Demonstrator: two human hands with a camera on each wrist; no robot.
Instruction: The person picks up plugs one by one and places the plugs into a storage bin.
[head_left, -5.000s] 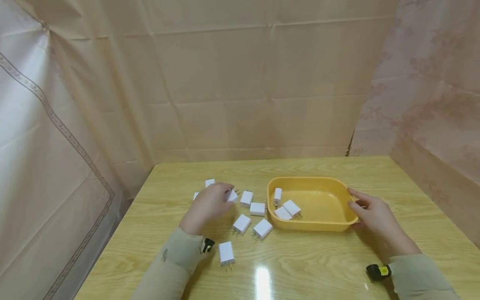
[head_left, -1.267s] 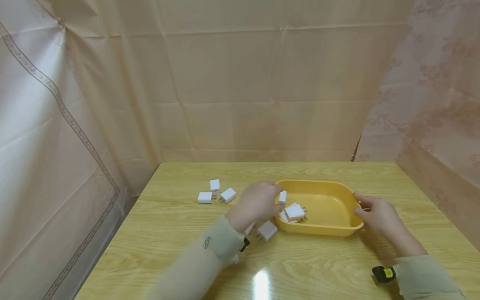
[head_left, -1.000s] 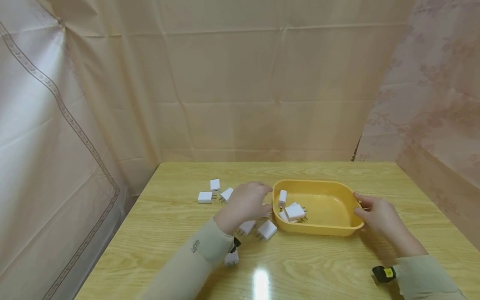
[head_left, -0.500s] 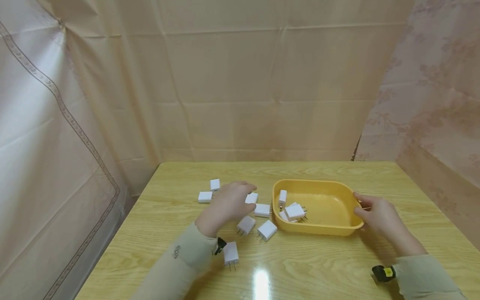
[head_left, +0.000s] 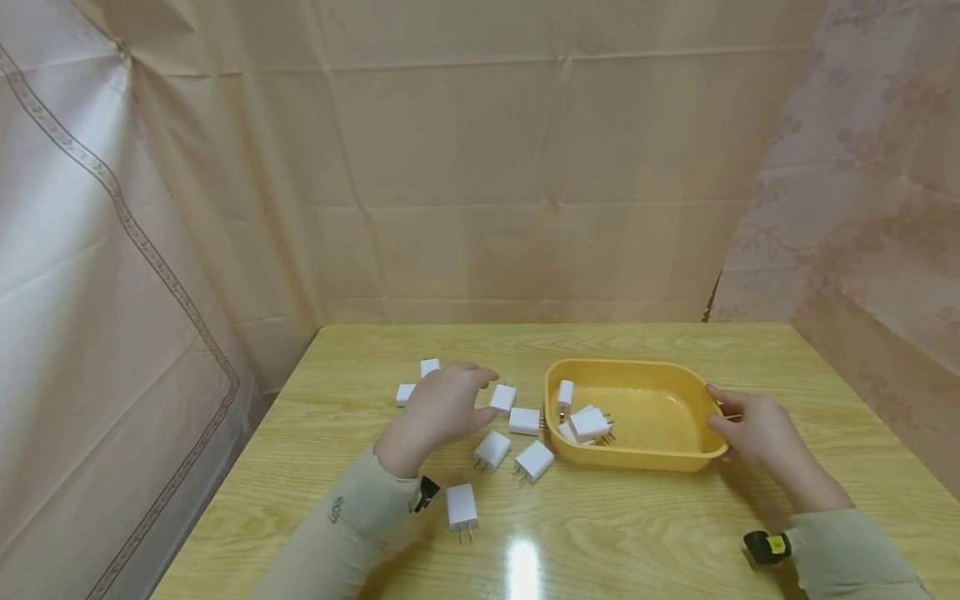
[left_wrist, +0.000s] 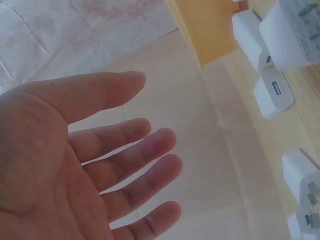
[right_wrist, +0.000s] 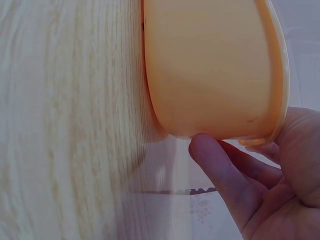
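Observation:
My left hand point(head_left: 438, 408) hovers over the left of the table, thumb and fingers apart and holding nothing. In the left wrist view its fingers point(left_wrist: 142, 182) are loosely bent, palm showing. Beside its thumb lies a white USB charger point(head_left: 503, 399) with prongs; another charger point(head_left: 524, 421) sits against the yellow plastic basin point(head_left: 637, 460). Several chargers rest in the basin's left end, including a top one point(head_left: 589, 424) lying over others. My right hand point(head_left: 761, 442) grips the basin's right end, thumb at the rim; in the right wrist view a fingertip point(right_wrist: 202, 145) touches the outer wall.
Nearer the front lie a tilted charger point(head_left: 492, 450), one by the basin's front corner point(head_left: 534, 461) and one further forward point(head_left: 461, 506). Two more, one at the back point(head_left: 429, 367), are partly behind my left hand. Cloth point(head_left: 450, 167) hangs behind the wooden table point(head_left: 637, 533).
My left hand has moved left from the basin's left rim to above the table chargers. Since the oldest frame, another charger lies on the basin's pile. The right hand keeps its hold.

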